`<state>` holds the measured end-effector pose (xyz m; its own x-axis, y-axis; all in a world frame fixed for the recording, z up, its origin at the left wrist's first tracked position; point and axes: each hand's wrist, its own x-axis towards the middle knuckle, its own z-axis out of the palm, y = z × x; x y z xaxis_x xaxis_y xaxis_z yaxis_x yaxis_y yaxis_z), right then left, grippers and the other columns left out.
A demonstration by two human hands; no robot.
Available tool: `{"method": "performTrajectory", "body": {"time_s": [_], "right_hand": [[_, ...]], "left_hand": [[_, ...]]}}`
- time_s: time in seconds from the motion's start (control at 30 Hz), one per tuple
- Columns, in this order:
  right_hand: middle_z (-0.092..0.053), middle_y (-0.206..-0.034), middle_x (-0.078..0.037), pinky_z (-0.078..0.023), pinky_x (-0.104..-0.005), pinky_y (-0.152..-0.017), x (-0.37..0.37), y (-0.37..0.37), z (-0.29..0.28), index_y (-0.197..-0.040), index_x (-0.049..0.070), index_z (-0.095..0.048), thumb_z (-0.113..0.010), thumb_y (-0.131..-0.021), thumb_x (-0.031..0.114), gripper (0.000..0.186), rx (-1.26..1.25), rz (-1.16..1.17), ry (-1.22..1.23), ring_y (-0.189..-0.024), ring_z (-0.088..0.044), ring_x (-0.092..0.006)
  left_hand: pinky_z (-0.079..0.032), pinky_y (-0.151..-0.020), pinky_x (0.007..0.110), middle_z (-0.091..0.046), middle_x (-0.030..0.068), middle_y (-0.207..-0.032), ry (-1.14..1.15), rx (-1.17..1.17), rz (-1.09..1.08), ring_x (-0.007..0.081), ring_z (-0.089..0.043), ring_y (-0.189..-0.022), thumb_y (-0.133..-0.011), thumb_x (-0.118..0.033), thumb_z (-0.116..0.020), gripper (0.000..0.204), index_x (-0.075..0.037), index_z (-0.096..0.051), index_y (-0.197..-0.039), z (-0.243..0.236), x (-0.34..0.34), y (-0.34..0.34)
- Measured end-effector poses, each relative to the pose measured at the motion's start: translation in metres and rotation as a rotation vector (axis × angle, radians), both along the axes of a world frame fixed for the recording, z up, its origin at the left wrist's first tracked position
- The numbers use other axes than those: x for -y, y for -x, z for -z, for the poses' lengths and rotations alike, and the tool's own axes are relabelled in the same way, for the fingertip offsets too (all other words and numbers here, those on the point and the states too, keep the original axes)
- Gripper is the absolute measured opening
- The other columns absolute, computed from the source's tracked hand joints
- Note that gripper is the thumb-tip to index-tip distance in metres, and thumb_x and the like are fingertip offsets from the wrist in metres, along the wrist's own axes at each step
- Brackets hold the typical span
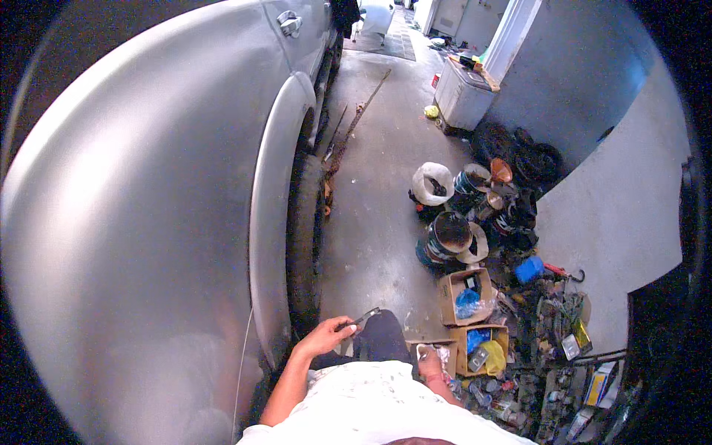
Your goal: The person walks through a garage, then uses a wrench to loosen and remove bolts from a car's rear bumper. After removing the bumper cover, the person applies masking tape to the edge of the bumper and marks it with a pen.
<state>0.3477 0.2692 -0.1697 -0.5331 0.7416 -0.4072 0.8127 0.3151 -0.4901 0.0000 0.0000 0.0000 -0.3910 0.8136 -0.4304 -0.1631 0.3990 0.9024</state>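
My left hand is closed around a slim dark metal tool that looks like a wrench. The tool points up and to the right, just above my dark-clothed leg. My right hand is low beside my right side, at an open cardboard box holding small pale things. Its fingers are small and partly hidden, so I cannot make out whether they grip anything. Next to it stands another cardboard box with blue and yellow plastic bags inside.
A silver car fills the left side, its front tyre close by. Several buckets and a further cardboard box line the right. Loose parts are heaped against the wall. A white cabinet stands farther off.
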Motion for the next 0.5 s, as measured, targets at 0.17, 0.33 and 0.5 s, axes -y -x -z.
{"method": "performTrajectory", "body": {"time_s": [0.17, 0.33, 0.5], "right_hand": [[-0.08, -0.112, -0.015, -0.061, -0.0426, -0.092, -0.137, 0.15, 0.013, -0.119, 0.007, -0.074, -0.093, -0.074, 0.017, 0.049, -0.047, 0.077, 0.061, -0.104, -0.077, -0.0316], [-0.081, -0.109, -0.017, -0.062, -0.0392, -0.086, -0.282, 0.243, 0.076, -0.118, 0.004, -0.077, -0.098, -0.071, 0.018, 0.054, -0.048, 0.037, 0.04, -0.095, -0.078, -0.0257], [-0.081, -0.11, -0.02, -0.062, -0.04, -0.089, -0.424, 0.324, 0.086, -0.116, 0.006, -0.078, -0.1, -0.068, 0.026, 0.057, 0.157, 0.162, 0.186, -0.098, -0.079, -0.0294]], "left_hand": [[-0.051, -0.084, 0.033, -0.069, 0.0043, -0.093, -0.005, -0.209, -0.072, 0.0142, -0.06, -0.09, -0.11, -0.037, -0.066, 0.035, -0.003, -0.073, -0.117, 0.014, -0.097, 0.098], [-0.052, -0.087, 0.033, -0.075, 0.0061, -0.101, 0.174, -0.157, -0.129, 0.0158, -0.064, -0.092, -0.108, -0.036, -0.068, 0.036, -0.004, -0.075, -0.123, 0.063, -0.231, 0.214], [-0.053, -0.086, 0.033, -0.075, 0.0061, -0.099, 0.32, -0.166, -0.157, 0.0159, -0.065, -0.092, -0.107, -0.036, -0.069, 0.035, -0.005, -0.075, -0.122, 0.05, -0.359, 0.345]]}}
